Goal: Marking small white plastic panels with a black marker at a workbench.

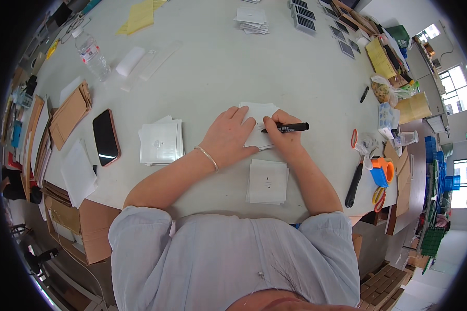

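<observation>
A black marker (297, 127) is gripped in my right hand (285, 139), its tip pointing left over a stack of white cards (259, 110). Whether the tip touches the top card, I cannot tell. My left hand (225, 136) lies flat over the left side of that stack, fingers stretched out, and partly hides it. Left of it is another loose stack of white cards (161, 142) bearing small dark marks. A third white stack (267, 182) sits closer to my body, between my forearms.
At left lie a phone (106, 137), a water bottle (92, 56) and folded cardboard (71, 115). More white cards (251, 19) and small dark panels (304, 22) are at the far side. Scissors (379, 199), a black-handled tool (354, 185) and an orange-and-blue tape dispenser (381, 172) line the right edge.
</observation>
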Motion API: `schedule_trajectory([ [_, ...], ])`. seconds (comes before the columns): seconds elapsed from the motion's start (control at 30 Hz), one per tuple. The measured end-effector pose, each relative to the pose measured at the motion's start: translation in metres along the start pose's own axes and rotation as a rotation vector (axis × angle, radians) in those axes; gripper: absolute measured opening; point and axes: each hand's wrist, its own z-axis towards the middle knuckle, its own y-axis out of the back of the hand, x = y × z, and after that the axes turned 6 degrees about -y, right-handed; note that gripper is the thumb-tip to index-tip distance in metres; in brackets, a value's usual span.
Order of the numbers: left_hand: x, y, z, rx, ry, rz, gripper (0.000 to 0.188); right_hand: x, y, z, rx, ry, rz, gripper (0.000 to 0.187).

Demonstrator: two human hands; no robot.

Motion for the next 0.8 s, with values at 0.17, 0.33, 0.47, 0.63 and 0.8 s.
schedule_trajectory([
  [0.17,0.0,0.0,0.0,-0.018,-0.007,0.012,0.051,-0.003,0.004,0.001,0.028,-0.006,0.08,0.026],
  [0.33,-0.021,0.02,0.0,0.088,-0.016,-0.077,0.052,0.004,0.012,0.006,-0.162,-0.258,0.392,0.026],
  [0.47,-0.053,0.015,-0.017,0.27,-0.171,-0.164,0.048,-0.001,0.008,0.009,-0.109,-0.2,0.294,0.027],
  [0.63,-0.047,0.015,-0.012,0.297,-0.22,-0.198,0.048,0.0,-0.001,0.007,-0.045,-0.081,0.093,0.026],
  [0.8,-0.007,-0.002,0.003,-0.026,-0.069,-0.019,0.047,-0.006,-0.004,0.01,-0.093,-0.021,0.034,0.025],
])
